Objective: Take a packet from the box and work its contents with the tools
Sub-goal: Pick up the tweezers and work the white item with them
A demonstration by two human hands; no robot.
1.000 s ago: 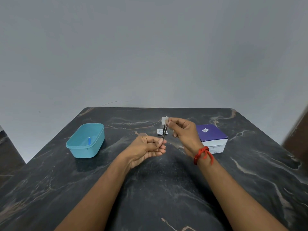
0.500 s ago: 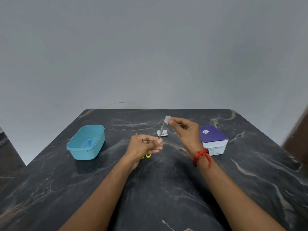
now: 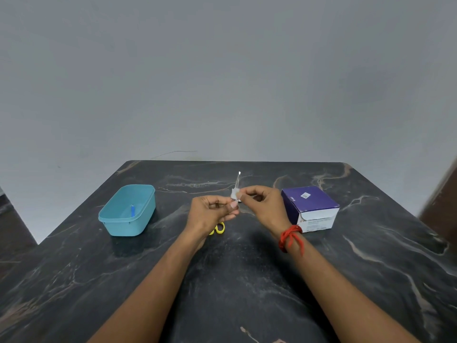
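Over desk (image 3: 235, 280) centre, L hand (image 3: 210, 212) grips thin metal tool (image 3: 238, 180) upright, R hand (image 3: 264, 206) pinches white pad (image 3: 233, 194) against it, box (image 3: 309, 201) nr right edge; imo steady tool, slide pad slowly w/ 2 fingertips.

Head view: high, facing forward-down over table (image 3: 247, 280), hands near.

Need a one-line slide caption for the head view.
Left hand holds a thin metal tool tip-up while right hand pinches a small white pad above the dark marble table.
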